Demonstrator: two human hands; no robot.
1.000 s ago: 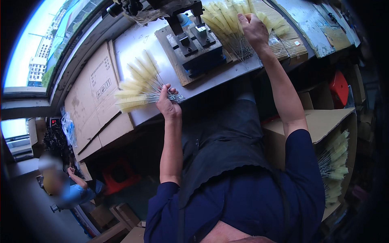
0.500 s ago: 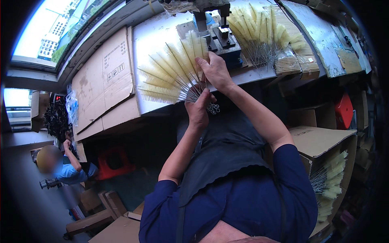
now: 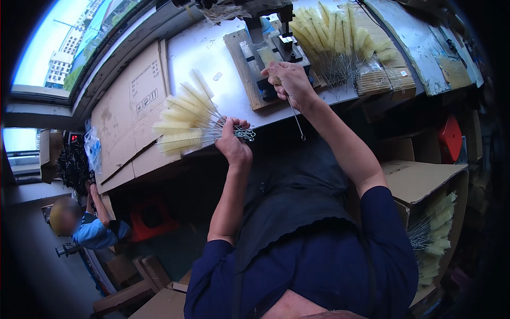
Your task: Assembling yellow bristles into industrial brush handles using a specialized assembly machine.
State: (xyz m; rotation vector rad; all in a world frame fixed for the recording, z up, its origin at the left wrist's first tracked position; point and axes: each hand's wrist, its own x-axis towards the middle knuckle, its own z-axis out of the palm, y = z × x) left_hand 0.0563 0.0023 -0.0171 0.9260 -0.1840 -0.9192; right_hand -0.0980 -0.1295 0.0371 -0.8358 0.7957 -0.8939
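The fingers of the right hand [image 3: 293, 87], at upper centre of the frame, are curled closed around a single yellow-bristled brush [image 3: 267, 55]. Its long axis runs on a steep slant: bristles poke out beyond the fingers toward the upper left, and the bare wire stem leaves the fist toward the lower right, ending in a small loop. The bristle end points at the press [image 3: 289, 47] just above; whether they touch, I cannot tell. The right hand is the nearer one to it. Left of centre, the left hand [image 3: 235, 146] pinches a fan of brushes [image 3: 183, 114] by their stems, bristles spreading leftward over the worktop [image 3: 199, 50].
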